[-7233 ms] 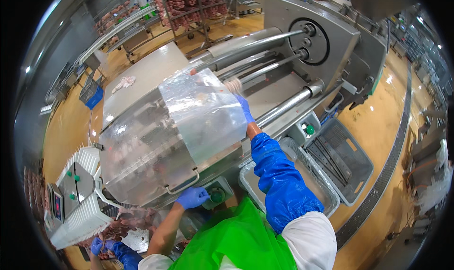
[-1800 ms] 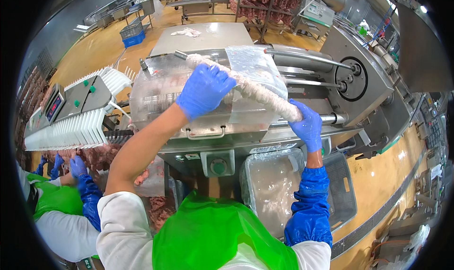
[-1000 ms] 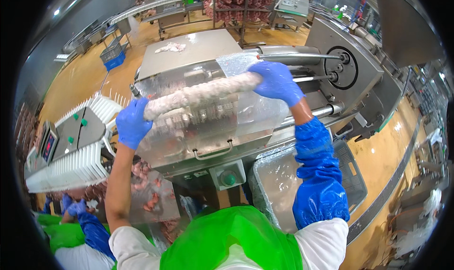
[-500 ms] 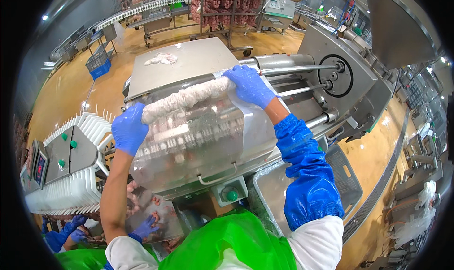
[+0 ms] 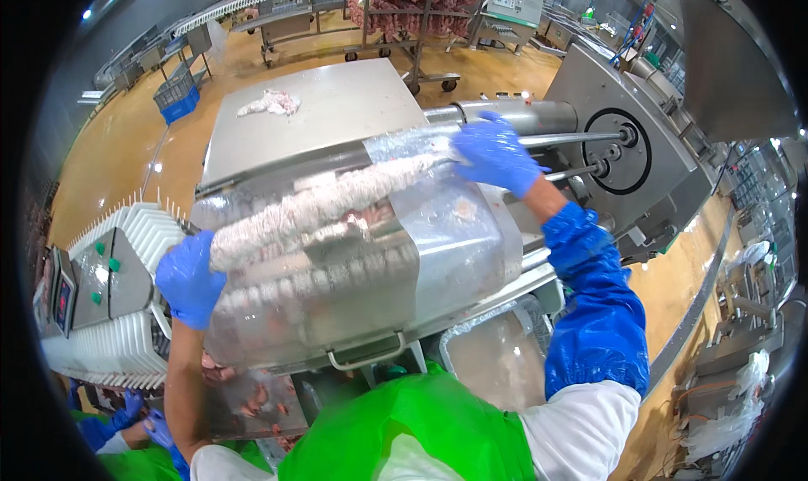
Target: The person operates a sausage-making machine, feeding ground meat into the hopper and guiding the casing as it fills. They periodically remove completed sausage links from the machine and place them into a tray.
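Above the clear cover [image 5: 328, 304] of the steel machine [image 5: 555, 94], both hands were up and well apart, a long white casing [image 5: 311, 212] spanning the gap! Out on the left, the left hand [image 5: 189, 279] had its grip clenched round the near end, the bare forearm [image 5: 185, 372] almost straight below it. Across to the right and farther off, the right hand [image 5: 498, 154] had its grip closed about the other end, a little blurred, its wrist leading back into a shiny, puckered blue sleeve [image 5: 593, 304]. And what texture on that casing: tight ruffles all along, slender, tilted toward the far right! The cover below looked smeary, a glossy film sheet [image 5: 454, 254] over its right part, a bent metal handle [image 5: 368, 355] on its near side. Beyond, a limp pale scrap [image 5: 271, 104] lay on a smooth steel top [image 5: 345, 102].
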The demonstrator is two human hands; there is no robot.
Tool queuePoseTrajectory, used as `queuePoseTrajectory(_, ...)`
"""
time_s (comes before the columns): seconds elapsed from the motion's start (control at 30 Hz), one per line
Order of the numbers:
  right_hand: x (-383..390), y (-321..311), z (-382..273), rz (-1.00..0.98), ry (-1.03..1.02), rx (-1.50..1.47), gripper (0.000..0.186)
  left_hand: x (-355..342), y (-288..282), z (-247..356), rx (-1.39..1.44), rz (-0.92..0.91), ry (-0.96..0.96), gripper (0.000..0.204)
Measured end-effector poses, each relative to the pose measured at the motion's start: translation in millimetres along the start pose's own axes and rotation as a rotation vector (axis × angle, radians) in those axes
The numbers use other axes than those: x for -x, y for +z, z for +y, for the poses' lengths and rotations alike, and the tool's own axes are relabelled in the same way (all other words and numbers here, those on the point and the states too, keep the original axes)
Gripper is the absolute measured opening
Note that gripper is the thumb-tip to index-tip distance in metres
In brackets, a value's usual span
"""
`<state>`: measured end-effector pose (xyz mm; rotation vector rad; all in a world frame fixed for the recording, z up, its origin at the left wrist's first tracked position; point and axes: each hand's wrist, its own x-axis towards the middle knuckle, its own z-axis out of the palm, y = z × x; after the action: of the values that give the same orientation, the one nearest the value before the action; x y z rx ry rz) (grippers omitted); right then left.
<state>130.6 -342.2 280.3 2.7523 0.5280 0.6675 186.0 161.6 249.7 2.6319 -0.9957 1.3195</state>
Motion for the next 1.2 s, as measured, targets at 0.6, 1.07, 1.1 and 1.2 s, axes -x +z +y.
queuePoseTrajectory(0.6,-13,-8,-12,-0.013,-0.055,0.077,0.028,-8,-6,3,0.044,0.04,0.033,0.044)
queuePoseTrajectory(1.07,-59,-4,-75,-0.026,-0.244,-0.085,0.036,-10,-4,2,0.077,-0.002,-0.006,0.047)
queuePoseTrajectory(1.1,-51,-4,-65,-0.065,-0.171,-0.056,0.024,-10,-5,2,0.075,0.001,-0.004,0.047)
queuePoseTrajectory(1.2,-3,-14,7,-0.097,0.086,0.042,0.016,-10,-6,3,0.079,0.009,0.002,0.048)
